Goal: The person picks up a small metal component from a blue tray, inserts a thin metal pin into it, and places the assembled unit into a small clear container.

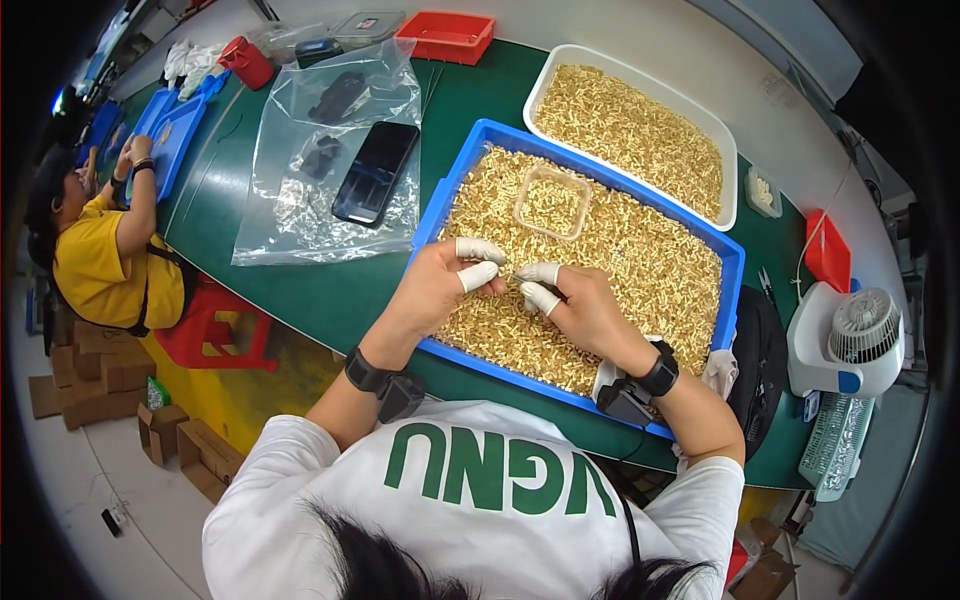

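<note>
My left hand (447,285) and my right hand (580,308) meet over a blue tray (733,270) filled with small gold-coloured metal pieces (640,270). White finger cots cover the thumb and index finger of each. Both hands are closed in a pinch, fingertips almost touching, with a tiny metal piece (514,278) between them; its exact shape is too small to tell. Just beyond the fingers, a clear square container (553,203) sits on the heap, with more such pieces inside it.
Behind the tray is a white tub (729,190) of similar pieces. To the left, a phone (376,173) lies on a clear plastic bag (275,215). A white fan (848,340) and black bag (758,370) stand right. A co-worker in yellow (110,260) sits far left.
</note>
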`<state>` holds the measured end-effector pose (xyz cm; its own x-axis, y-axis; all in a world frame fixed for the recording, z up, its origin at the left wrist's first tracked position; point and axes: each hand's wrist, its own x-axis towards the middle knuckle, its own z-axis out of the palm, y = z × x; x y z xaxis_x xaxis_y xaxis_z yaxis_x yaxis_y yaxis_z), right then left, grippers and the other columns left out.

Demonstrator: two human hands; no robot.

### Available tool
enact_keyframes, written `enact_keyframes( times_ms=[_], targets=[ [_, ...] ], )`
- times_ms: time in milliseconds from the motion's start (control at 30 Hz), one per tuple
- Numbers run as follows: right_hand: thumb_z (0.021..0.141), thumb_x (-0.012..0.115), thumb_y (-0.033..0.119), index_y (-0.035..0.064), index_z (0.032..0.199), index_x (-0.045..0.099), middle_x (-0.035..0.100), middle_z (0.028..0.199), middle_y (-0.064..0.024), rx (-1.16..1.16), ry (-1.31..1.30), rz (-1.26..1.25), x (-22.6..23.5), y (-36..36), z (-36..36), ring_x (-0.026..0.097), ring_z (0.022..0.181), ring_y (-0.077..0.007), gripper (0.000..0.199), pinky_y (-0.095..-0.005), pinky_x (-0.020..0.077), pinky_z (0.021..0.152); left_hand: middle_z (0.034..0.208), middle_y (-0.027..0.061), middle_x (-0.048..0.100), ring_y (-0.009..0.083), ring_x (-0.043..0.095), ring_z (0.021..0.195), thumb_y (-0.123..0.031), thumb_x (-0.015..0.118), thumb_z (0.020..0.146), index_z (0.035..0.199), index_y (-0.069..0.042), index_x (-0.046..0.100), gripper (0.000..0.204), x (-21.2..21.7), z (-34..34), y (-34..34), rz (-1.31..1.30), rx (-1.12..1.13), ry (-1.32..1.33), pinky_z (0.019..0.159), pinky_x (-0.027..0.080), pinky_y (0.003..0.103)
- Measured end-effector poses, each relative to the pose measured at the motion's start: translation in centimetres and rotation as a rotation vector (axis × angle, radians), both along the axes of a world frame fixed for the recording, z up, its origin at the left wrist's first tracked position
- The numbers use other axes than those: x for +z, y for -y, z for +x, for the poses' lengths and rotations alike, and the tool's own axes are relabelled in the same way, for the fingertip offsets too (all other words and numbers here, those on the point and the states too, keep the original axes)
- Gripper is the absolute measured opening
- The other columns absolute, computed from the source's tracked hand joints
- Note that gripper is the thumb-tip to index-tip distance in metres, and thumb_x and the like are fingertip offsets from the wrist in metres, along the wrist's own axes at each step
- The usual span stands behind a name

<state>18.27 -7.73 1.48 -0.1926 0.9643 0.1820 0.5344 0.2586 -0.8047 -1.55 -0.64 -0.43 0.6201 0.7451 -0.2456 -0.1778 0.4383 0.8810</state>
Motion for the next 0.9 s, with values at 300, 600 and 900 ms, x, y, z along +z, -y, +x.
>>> enact_keyframes(
  times_ms=[300,600,900],
  targets=[
    [0.085,0.063,0.01,0.0042,0.101,0.065,0.066,0.075,-0.012,-0.006,0.051,0.038,-0.4,0.2,0.1,0.065,0.064,-0.0234,0.017,-0.0319,0.0493,0.057,0.085,0.0081,0.062,0.0157,0.062,0.077,-0.002,0.059,0.087,0.101,0.002,0.061,0.014,-0.2,-0.1,0.1,0.002,-0.006,0.006,0.071,0.051,0.027],
    [0.084,0.062,0.009,0.003,0.095,0.065,0.064,0.07,-0.0135,-0.017,0.109,0.04,-0.3,0.6,-0.3,0.062,0.059,-0.0261,0.013,-0.0342,0.0484,0.054,0.087,0.0067,0.061,0.0124,0.061,0.078,0.0,0.057,0.087,0.101,0.001,0.06,0.014,0.3,0.7,1.0,0.22,-0.016,-0.224,0.072,0.05,0.026],
    [0.092,0.054,0.01,0.0019,0.1,0.063,0.063,0.066,-0.0047,-0.058,-0.275,-0.405,0.4,0.2,-1.2,0.058,0.053,-0.0094,0.014,-0.0244,0.0456,0.049,0.092,0.006,0.06,0.013,0.061,0.079,0.002,0.057,0.086,0.11,0.002,0.056,0.024,0.6,0.8,1.1,0.149,-0.068,-0.108,0.072,0.05,0.026]
  ],
)
